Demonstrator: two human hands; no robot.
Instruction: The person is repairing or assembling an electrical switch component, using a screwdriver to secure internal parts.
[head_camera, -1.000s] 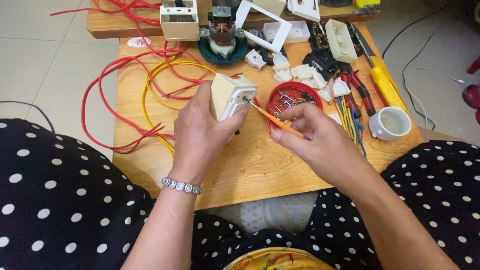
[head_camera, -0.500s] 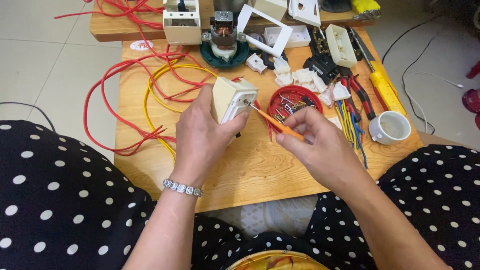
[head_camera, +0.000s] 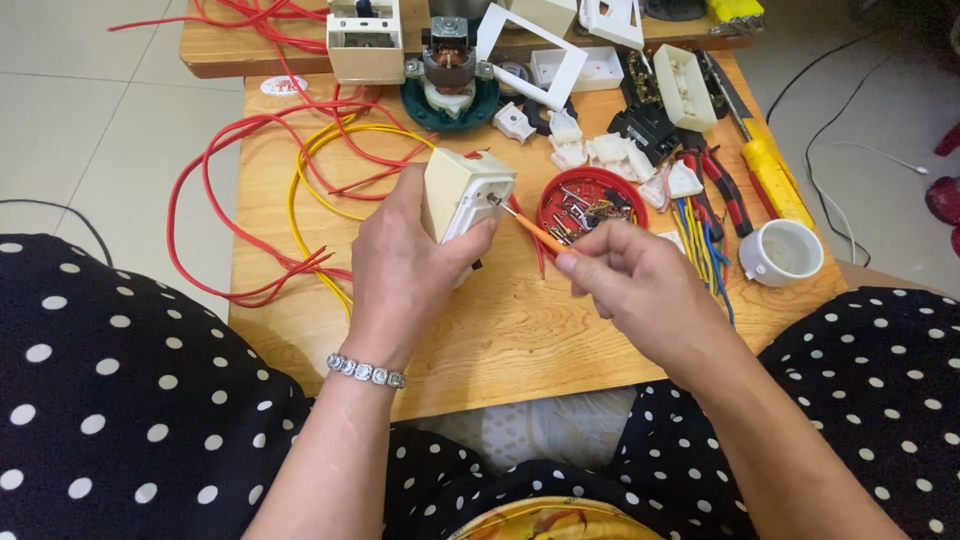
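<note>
Left hand (head_camera: 405, 270): wrapped around a cream box (head_camera: 462, 192), thumb up its right side, holding it just above the counter (head_camera: 500, 330); a silver bracelet (head_camera: 365, 371) sits on the wrist.
Box: centre of the counter, tilted, its open face turned right toward the screwdriver.
Right hand (head_camera: 640, 285): pinched shut on an orange screwdriver (head_camera: 530, 228), fingers curled around the handle end.
Screwdriver: slants up and left from the right hand; its metal tip touches the open face of the box.
Red dish (head_camera: 590, 200): just right of the box, behind the screwdriver, full of small screws and metal bits.
Red wire (head_camera: 215, 160): loops over the left part of the counter, one end running toward the box.
Yellow wire (head_camera: 300, 200): curves among the red loops, left of the box.
Motor (head_camera: 450, 75): far side, on a dark green round base.
White frame (head_camera: 530, 55): leaning, just right of the motor.
White plastic parts (head_camera: 600, 150): scattered beyond the dish.
Pliers (head_camera: 715, 185): red handles, right of the dish.
Coloured wire bundle (head_camera: 700, 235): lies near the pliers, right of the right hand.
Yellow tool (head_camera: 770, 175): far right, lying lengthwise.
White cup (head_camera: 782, 252): near right edge of the counter.
Lap: black cloth with white dots on both sides, near edge.
</note>
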